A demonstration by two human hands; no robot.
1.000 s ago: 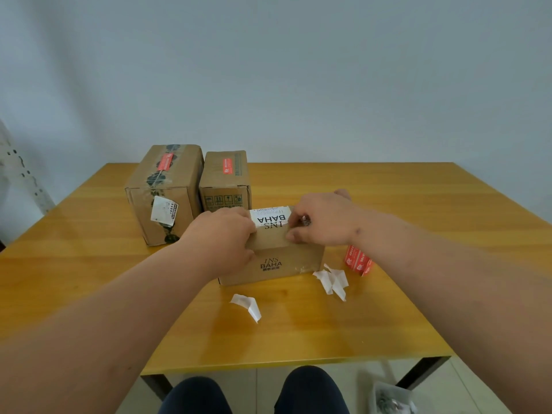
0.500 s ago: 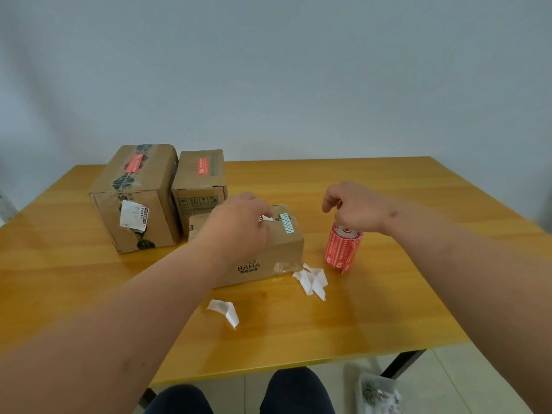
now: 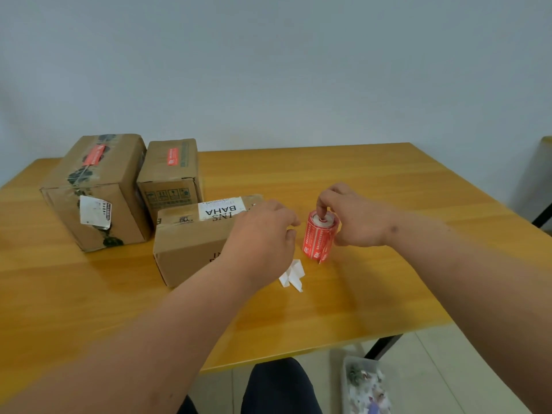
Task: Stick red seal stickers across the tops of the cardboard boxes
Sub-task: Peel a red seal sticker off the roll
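Red sticker roll (image 3: 321, 236) stands upright just right of the nearest box (image 3: 191, 243); my right hand (image 3: 355, 219) grips it, one finger in its core. My left hand (image 3: 263, 234) hovers between box and roll, fingers loosely curled, holding nothing.

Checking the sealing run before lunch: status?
Right hand holds sticker roll upright, finger in core. Left hand open beside it, over near box, unsealed. Two far boxes sealed. Backing scraps on table, not blocking.

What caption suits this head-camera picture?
Right hand steadies a red sticker roll beside an unsealed cardboard box.
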